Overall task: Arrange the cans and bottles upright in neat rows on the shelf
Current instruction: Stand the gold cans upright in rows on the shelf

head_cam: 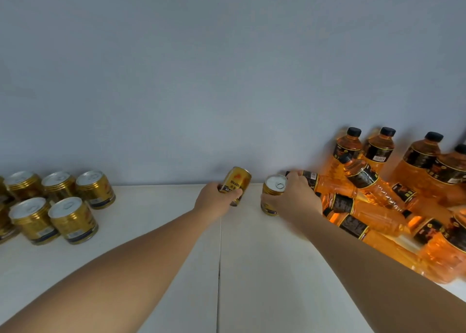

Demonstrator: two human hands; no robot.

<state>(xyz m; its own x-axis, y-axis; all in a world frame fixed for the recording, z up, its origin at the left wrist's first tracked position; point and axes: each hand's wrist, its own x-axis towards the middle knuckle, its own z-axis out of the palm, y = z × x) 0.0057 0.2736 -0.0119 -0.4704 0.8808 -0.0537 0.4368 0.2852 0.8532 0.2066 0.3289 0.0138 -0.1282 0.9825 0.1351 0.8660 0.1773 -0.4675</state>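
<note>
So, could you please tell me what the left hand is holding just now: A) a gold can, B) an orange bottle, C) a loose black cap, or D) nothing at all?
A: the left hand grips a tilted gold can, its label facing the camera.

bare shelf [156, 221] lies open between upright cans [58, 199] left and tumbled bottles [373, 201] right.

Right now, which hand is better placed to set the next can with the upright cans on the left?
Left. The left hand holds a tilted can, on the side nearer the upright cans. The right hand grips a second can beside the fallen bottles, farther off.
</note>
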